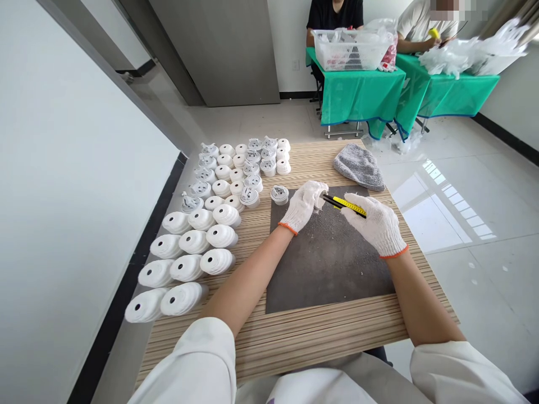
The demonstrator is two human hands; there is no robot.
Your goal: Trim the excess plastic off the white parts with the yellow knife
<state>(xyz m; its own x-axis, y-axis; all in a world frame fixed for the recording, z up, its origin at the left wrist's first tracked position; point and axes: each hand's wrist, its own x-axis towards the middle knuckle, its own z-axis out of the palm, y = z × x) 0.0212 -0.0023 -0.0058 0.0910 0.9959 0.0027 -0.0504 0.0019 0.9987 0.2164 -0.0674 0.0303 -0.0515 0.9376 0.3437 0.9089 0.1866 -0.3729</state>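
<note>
My left hand [306, 203], in a white knit glove with an orange cuff, is closed round a small white round plastic part [320, 200], mostly hidden by the fingers. A yellow and black utility knife [349, 206] is gripped in my right hand [377, 221], gloved the same way. Its dark front end points left and meets the white part, or comes very close to it. Both hands are above a dark grey mat [328, 264] sprinkled with fine pale shavings. Left of my left hand, a white round part with a grey inside [279, 194] rests at the mat's edge.
Stacks of white discs with centre holes [185, 266] and rows of grey-faced round parts [205, 175] fill the wooden table's left side. A grey cloth [359, 166] lies at the back right. Beyond, two people sit at green-covered tables [362, 92] with a white basket [351, 53] and plastic bags.
</note>
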